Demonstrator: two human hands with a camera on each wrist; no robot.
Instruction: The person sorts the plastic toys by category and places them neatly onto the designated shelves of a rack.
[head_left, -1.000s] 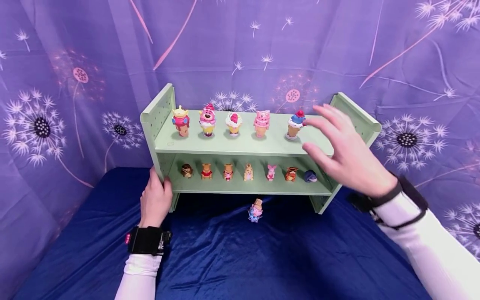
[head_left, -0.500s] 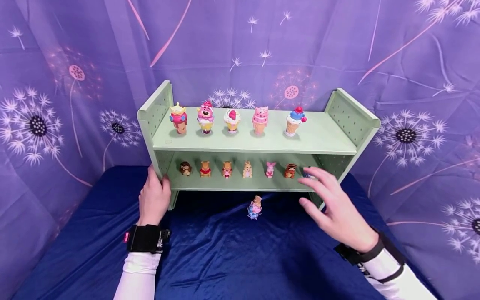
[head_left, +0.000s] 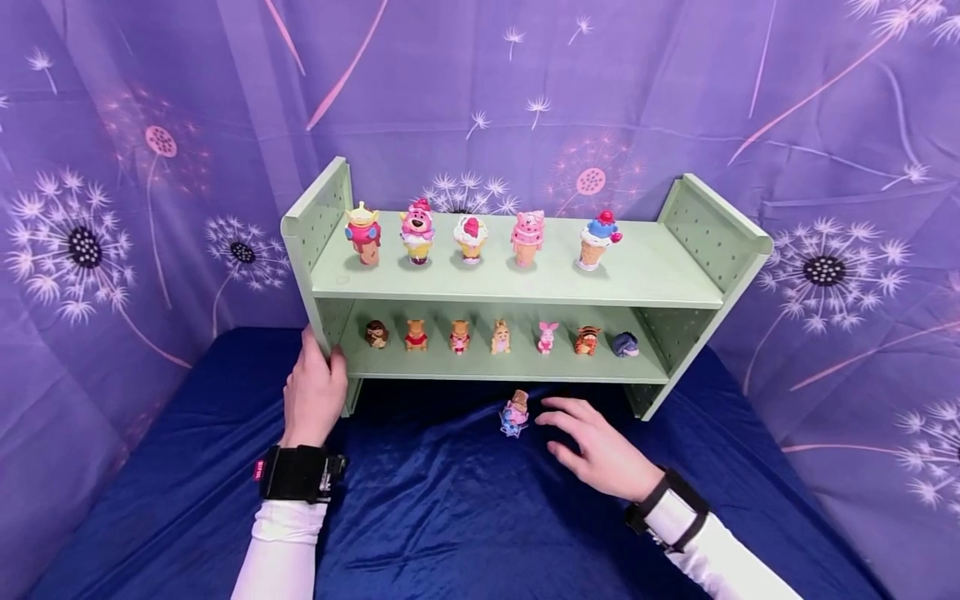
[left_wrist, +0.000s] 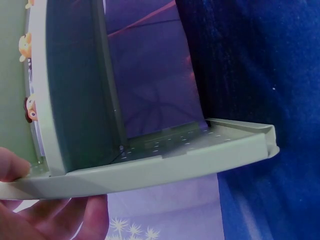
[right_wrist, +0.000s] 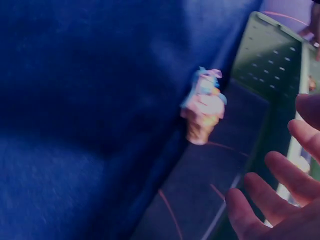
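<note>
My left hand (head_left: 311, 400) grips the left side panel of a pale green two-tier shelf (head_left: 480, 286). In the left wrist view, the thumb lies on one face of the panel (left_wrist: 190, 167) and the fingers on the other. My right hand (head_left: 603, 454) reaches over the blue cloth with fingers spread and nothing in them. Just left of its fingertips lies an ice-cream-cone figurine (head_left: 514, 414), cone end toward the shelf. In the right wrist view this figurine (right_wrist: 204, 107) shows a tan cone with a pink and blue top, slightly blurred.
On the upper tier stand several ice-cream figurines, the rightmost a blue-topped cone (head_left: 597, 242) beside a wider gap. Small character figurines line the lower tier, from an owl (head_left: 377, 334) to a blue-grey donkey (head_left: 626, 344). Purple dandelion-print curtain (head_left: 480, 75) hangs behind.
My right hand has left the blue-topped cone on the upper tier and come down and leftward to beside the figurine on the cloth. The left hand keeps its hold on the shelf.
</note>
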